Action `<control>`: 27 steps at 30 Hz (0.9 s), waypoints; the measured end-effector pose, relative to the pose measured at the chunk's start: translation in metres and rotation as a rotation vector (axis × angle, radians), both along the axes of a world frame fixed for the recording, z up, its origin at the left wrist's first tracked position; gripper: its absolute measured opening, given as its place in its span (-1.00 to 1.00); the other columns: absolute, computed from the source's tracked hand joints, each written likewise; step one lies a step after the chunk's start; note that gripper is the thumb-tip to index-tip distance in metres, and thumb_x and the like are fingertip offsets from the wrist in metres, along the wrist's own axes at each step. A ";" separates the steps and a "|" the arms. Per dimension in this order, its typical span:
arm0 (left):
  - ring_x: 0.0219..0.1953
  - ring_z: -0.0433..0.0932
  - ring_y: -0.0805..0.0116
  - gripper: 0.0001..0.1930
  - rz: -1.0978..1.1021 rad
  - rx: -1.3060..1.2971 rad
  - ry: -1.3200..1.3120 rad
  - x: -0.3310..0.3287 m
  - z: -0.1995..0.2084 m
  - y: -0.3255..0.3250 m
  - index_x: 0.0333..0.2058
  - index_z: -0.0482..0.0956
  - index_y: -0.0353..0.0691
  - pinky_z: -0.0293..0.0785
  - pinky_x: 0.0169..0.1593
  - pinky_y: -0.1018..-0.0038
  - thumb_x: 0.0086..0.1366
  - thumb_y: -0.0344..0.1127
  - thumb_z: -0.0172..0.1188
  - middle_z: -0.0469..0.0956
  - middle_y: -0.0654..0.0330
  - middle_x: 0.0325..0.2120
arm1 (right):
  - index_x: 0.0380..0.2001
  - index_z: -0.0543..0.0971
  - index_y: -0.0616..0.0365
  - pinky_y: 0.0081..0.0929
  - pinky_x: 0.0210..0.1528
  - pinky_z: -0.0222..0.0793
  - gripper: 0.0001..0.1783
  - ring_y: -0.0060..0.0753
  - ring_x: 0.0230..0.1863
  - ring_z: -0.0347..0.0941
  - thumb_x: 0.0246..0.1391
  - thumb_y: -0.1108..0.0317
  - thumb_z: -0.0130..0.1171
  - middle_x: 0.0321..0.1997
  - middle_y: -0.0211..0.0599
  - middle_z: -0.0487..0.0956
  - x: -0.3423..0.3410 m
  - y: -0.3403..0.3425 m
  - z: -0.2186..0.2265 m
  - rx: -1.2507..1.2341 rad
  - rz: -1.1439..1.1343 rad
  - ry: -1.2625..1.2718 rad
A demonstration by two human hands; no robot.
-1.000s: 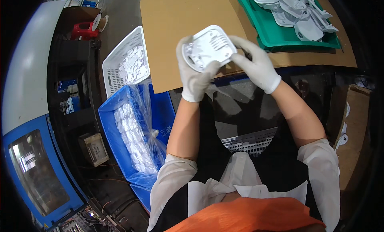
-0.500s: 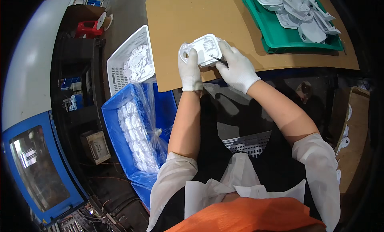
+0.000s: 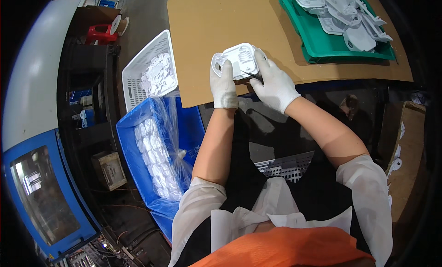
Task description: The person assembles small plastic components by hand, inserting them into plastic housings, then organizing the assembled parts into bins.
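Observation:
A white moulded plastic part (image 3: 240,59), with a rounded tray shape and a ringed hole at its left end, is held over the near edge of the cardboard-covered table. My left hand (image 3: 224,89), in a white knit glove, grips the left end with the thumb on top. At the right, my gloved right hand (image 3: 278,86) is closed round a thin dark pointed tool (image 3: 253,75). The tool's tip lies against the part's near right side. Fingers of the right hand also rest along the part's right edge.
A green tray (image 3: 317,54) of white plastic parts (image 3: 359,36) stands at the far right on the cardboard (image 3: 207,18). Left of the table are a white basket (image 3: 133,78) with small white pieces and a blue bin (image 3: 133,152) holding bagged white parts. A blue-framed machine (image 3: 64,175) stands farther left.
Both hands have moved slightly right and nearer to me with the plastic part. The part has tilted a little, and the tool's tip stays at its near right side.

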State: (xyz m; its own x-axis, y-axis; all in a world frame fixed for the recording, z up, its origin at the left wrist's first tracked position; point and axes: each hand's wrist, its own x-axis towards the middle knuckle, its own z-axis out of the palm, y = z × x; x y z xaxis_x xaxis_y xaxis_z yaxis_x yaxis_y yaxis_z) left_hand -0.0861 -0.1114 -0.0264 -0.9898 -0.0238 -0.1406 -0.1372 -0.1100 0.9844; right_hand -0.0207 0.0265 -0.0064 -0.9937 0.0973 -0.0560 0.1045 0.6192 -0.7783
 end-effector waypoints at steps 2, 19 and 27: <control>-0.11 0.51 0.32 -0.67 0.016 -0.028 0.047 -0.001 -0.006 0.000 0.04 0.36 -0.40 0.48 -0.06 0.42 0.34 -0.40 0.01 0.48 0.09 -0.10 | 0.33 0.00 0.09 -0.08 -0.01 0.38 -0.17 0.19 -0.03 0.42 0.02 0.29 0.10 0.02 0.15 0.42 0.000 0.001 -0.003 0.014 -0.003 0.002; 0.18 0.27 0.11 -0.30 0.335 -0.488 0.468 0.014 0.022 0.004 0.20 0.11 -0.44 0.20 0.23 0.25 0.17 -0.33 0.26 0.26 -0.09 0.12 | -0.05 0.52 -0.13 -0.16 -0.05 0.42 -0.63 -0.06 0.00 0.45 0.02 0.16 0.14 -0.04 -0.21 0.51 -0.006 0.178 0.024 0.536 -0.790 0.304; 0.08 0.29 -0.13 -0.38 0.085 -0.720 1.113 0.047 0.042 0.039 0.03 0.34 -0.39 0.18 0.18 0.06 -0.06 -0.45 0.33 0.31 -0.13 0.01 | 0.10 0.44 -0.22 -0.10 0.01 0.41 -0.47 0.00 0.01 0.47 0.03 -0.04 0.05 -0.01 -0.10 0.52 -0.006 0.303 0.042 0.734 -0.886 0.125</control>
State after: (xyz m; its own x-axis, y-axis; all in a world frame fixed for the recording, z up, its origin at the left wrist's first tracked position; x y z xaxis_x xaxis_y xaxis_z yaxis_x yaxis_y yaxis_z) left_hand -0.0396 -0.0724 0.0159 -0.5600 0.1816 0.8084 0.7558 0.5116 0.4086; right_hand -0.0271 0.3292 0.0356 -0.5556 0.7308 0.3965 0.6757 0.6747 -0.2968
